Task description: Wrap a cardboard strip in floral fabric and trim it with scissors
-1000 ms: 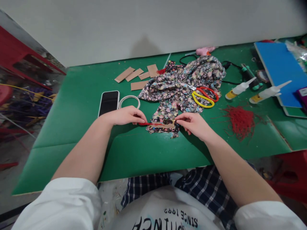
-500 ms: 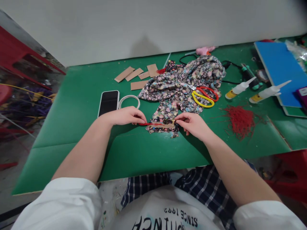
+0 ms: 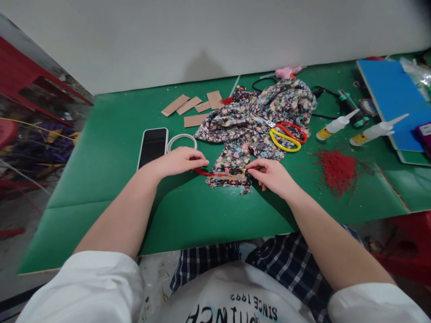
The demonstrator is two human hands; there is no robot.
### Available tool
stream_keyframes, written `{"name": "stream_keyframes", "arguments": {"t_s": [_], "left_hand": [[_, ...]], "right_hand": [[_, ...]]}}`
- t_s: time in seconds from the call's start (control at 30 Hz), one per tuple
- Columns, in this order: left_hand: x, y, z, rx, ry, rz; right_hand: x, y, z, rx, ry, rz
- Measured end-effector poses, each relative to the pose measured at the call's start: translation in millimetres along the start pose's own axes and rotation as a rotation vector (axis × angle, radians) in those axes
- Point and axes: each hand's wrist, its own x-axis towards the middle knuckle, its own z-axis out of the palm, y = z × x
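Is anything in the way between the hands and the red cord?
Nothing visible. The left hand pinches one end of the red cord and the right hand pinches the other end, over the floral cloth.

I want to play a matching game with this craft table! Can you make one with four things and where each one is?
Things:
1. scissors
2. phone
3. red threads
4. cardboard strips

Places:
A. loose pile right of the right hand
B. beside the white ring
C. on the floral cloth
D. far side, near the wall

Pairs: 1-C, 2-B, 3-A, 4-D
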Motion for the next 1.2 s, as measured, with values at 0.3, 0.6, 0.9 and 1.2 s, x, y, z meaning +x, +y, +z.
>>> {"name": "stream_keyframes", "arguments": {"t_s": [0.3,0.6,0.9,1.2], "left_hand": [[1,14,14.6,0.16,0.142,0.222],[1,10,14.4,0.07,0.192,0.214],[7,15,26.7,0.143,0.208,0.313],[8,36,60.4,0.494,0.379,0.514]], "right_hand": [[0,-2,-1,0.064,-0.017,0.013],[0,-8,-3,0.213,-0.021,0.067],[2,-1,2,0.062,0.038,0.042],[1,0,0,0.0,0.034,0.015]]}}
